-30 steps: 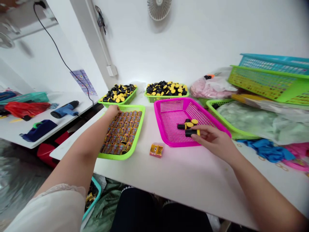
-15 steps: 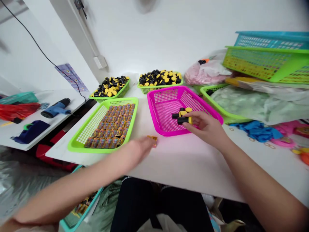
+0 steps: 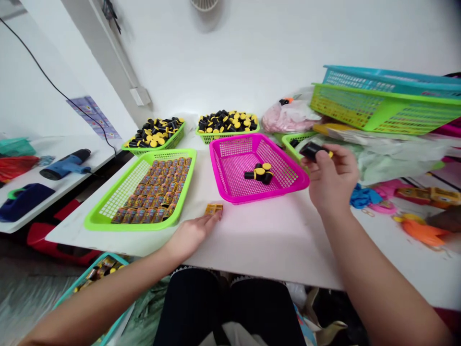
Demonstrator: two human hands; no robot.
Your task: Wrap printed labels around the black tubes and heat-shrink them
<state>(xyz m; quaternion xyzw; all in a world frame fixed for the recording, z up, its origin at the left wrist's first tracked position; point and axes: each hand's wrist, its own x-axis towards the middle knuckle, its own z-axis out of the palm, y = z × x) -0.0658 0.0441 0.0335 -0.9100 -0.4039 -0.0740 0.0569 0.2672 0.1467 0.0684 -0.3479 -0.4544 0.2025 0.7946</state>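
The right hand pinches a black, yellow-capped canister near its cap, probably so the dark body remains uncovered. The left hand, nearly flat, has its fingertips at the small orange printed stack; whether they grip it, I cannot tell. The stack lies near on the surface, perhaps for short reach. The magenta basket stands before the heaped green basket.
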